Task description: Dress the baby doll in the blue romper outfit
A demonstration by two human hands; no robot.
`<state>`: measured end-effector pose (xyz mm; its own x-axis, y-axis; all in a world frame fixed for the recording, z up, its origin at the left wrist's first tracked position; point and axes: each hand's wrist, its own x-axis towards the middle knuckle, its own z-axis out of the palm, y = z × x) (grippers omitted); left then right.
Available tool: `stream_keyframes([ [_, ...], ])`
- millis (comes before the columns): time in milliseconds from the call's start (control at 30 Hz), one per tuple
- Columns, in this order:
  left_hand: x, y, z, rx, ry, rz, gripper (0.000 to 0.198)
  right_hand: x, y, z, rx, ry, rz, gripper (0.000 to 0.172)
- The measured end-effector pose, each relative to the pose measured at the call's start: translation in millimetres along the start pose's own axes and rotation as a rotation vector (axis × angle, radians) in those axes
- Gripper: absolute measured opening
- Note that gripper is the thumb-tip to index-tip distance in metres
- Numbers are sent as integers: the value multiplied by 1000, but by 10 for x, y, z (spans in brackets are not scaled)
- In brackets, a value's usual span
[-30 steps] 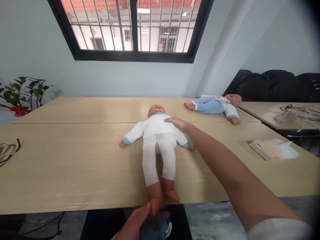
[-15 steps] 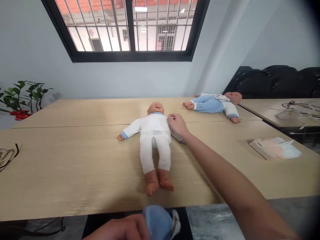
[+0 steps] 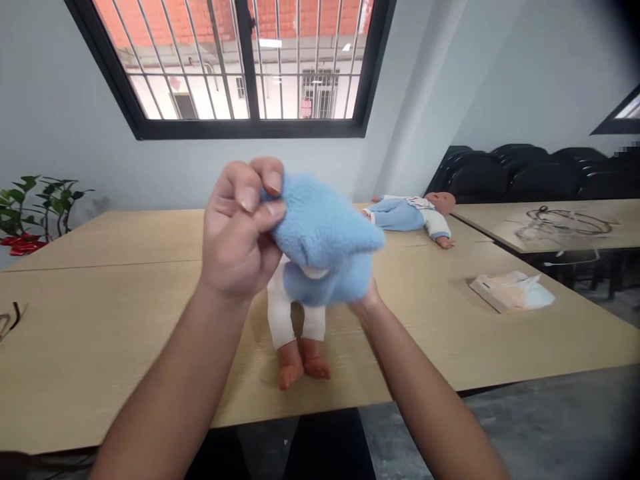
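My left hand (image 3: 239, 230) is raised in front of me, fingers pinched shut on a fluffy light-blue baby garment (image 3: 325, 240). My right hand (image 3: 364, 301) is mostly hidden behind the lower part of that garment and seems to hold it from below. Behind the garment a baby doll in white clothes (image 3: 295, 320) lies on its back on the wooden table (image 3: 100, 333); only its legs and bare feet show near the front edge.
A second doll in blue trousers (image 3: 410, 213) lies at the table's far right. A pack of wipes or tissues (image 3: 510, 291) sits at the right. A potted plant (image 3: 35, 207) stands at far left, black chairs (image 3: 525, 173) and another table with cables at right.
My left hand has lifted the blue garment from below the table edge up in front of the doll. My right hand left the doll's shoulder and came to the garment.
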<state>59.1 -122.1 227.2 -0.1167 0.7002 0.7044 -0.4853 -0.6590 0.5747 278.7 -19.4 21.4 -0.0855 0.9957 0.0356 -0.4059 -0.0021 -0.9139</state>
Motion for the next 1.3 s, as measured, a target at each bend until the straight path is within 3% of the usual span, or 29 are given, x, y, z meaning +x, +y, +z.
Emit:
stream_keyframes([
  [100, -43, -156, -183, 77, 61, 53, 47, -145, -52, 78, 57, -108, 76, 67],
  [200, -451, -388, -500, 277, 112, -167, 40, -292, -86, 200, 146, -266, 98, 81],
  [267, -807, -487, -700, 504, 51, -423, 33, -356, -111, 245, 110, -237, 98, 69],
  [333, -1119, -489, -848, 584, -30, -601, 30, -395, -157, 229, -30, -171, 137, 58],
  [467, -1370, -331, -1004, 640, -275, -868, 29, -443, -332, 19, -319, -278, 319, 68],
  [533, -1293, -325, -1064, 810, -373, -876, 31, -451, -417, -118, -363, -343, 401, 73],
  [600, -1115, -439, -1136, 1121, -360, -735, 31, -435, -463, -229, -388, -332, 440, 74],
  [667, -873, -663, -1210, 1398, -273, -530, 29, -391, -467, -301, -460, -259, 427, 76],
  [767, -464, -1089, -1278, 1529, -297, -334, 32, -299, -435, -351, -621, -157, 295, 74],
  [833, -207, -1350, -1284, 1530, -356, -247, 51, -244, -422, -366, -728, -137, 198, 70],
  [900, 7, -1551, -1276, 1468, -519, -189, 68, -205, -428, -382, -838, -132, 135, 68],
  [933, 89, -1628, -1272, 1414, -604, -182, 68, -192, -437, -391, -895, -125, 114, 69],
  [1000, 198, -1735, -1273, 1292, -722, -209, 50, -176, -461, -408, -1031, -95, 84, 73],
  [1067, 236, -1793, -1280, 1200, -742, -253, 31, -173, -478, -415, -1203, -43, 43, 73],
  [1133, 228, -1817, -1285, 1148, -721, -267, 30, -188, -475, -393, -1345, 15, -35, 65],
  [1233, 201, -1806, -1276, 1091, -723, -279, 34, -223, -438, -267, -1357, 69, -275, 46],
  [1300, 207, -1776, -1267, 1050, -739, -306, 35, -213, -417, -117, -1296, 33, -475, 39],
])
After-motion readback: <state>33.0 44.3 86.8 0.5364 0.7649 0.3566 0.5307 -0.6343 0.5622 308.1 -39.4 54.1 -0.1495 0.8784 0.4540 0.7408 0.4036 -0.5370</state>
